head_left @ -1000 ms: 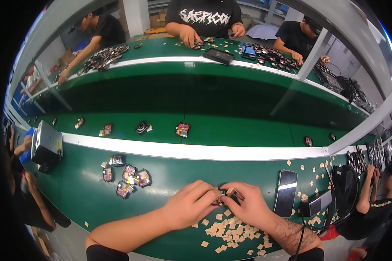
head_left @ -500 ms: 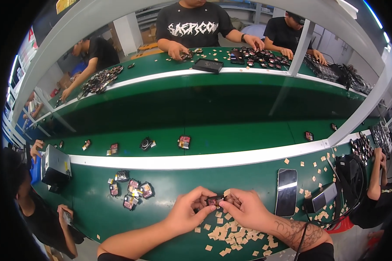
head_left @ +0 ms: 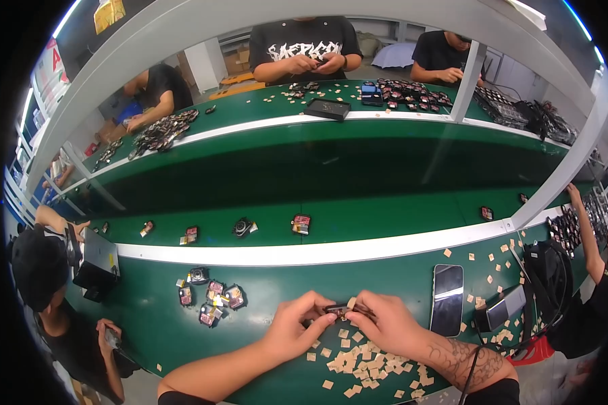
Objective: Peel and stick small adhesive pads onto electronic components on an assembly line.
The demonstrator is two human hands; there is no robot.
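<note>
My left hand (head_left: 297, 331) and my right hand (head_left: 384, 325) meet above the bench, fingers closed around a small black electronic module (head_left: 336, 310). It is tilted so mostly its dark edge shows; fingers cover the rest. A tan square piece (head_left: 351, 303) shows at my right fingertips; whether it touches the module I cannot tell. Just below my hands, many loose tan squares (head_left: 365, 361) lie scattered on the green bench. Left of my left hand sits a cluster of similar modules (head_left: 214, 291) with reddish boards and silvery-yellow parts.
A phone (head_left: 447, 300) lies right of my right hand, near a dark grey box-shaped device (head_left: 506, 307) and a black bag (head_left: 544, 273). Beyond a white rail (head_left: 270, 254), spaced modules (head_left: 301, 223) rest on a green strip. Co-workers sit across, left and right. A grey box (head_left: 96, 260) stands left.
The module between my hands has tipped from showing its reddish board to showing its edge. The person across has brought both hands together. The whole view has shifted slightly.
</note>
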